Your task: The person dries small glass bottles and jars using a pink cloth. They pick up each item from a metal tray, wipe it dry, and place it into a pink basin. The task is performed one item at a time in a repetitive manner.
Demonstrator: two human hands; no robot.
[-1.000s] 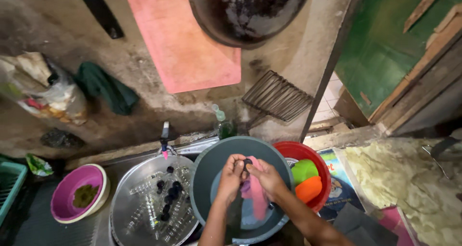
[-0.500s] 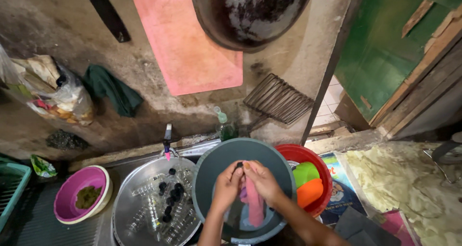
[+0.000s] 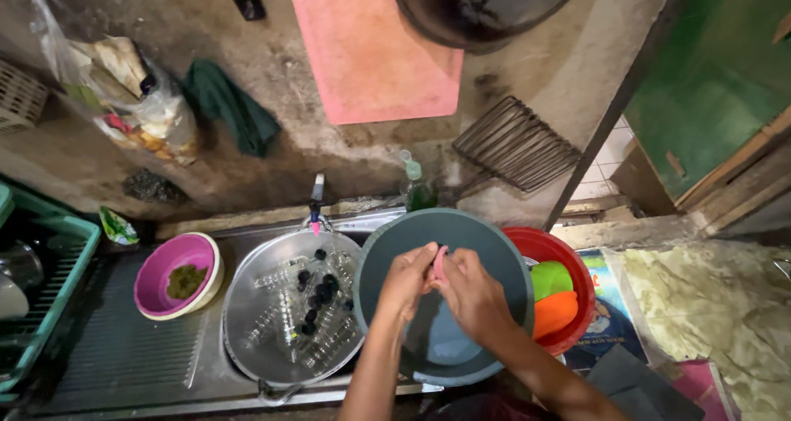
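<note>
Both my hands are together over a grey-blue plastic basin (image 3: 494, 240) with water at its bottom. My left hand (image 3: 405, 279) and my right hand (image 3: 473, 291) pinch a small pink item (image 3: 440, 260) between them, held above the water; most of it is hidden by my fingers. Left of the basin sits a large metal bowl (image 3: 247, 306) holding several small clear bottles with dark caps. A red bowl (image 3: 568, 260) with green and orange plastic pieces stands right of the basin.
A pink bowl (image 3: 156, 277) with green scraps rests on the steel drainboard (image 3: 124, 355). A green crate (image 3: 41, 289) is at the left edge. A tap (image 3: 316, 197), a soap bottle (image 3: 416, 186), a wire rack (image 3: 515, 145), a pink board (image 3: 371, 50) and a dark pan (image 3: 478, 5) line the wall.
My hands have lifted the pink item up from the basin's bottom toward its far side and bunched it between my fingers. The view has shifted slightly.
</note>
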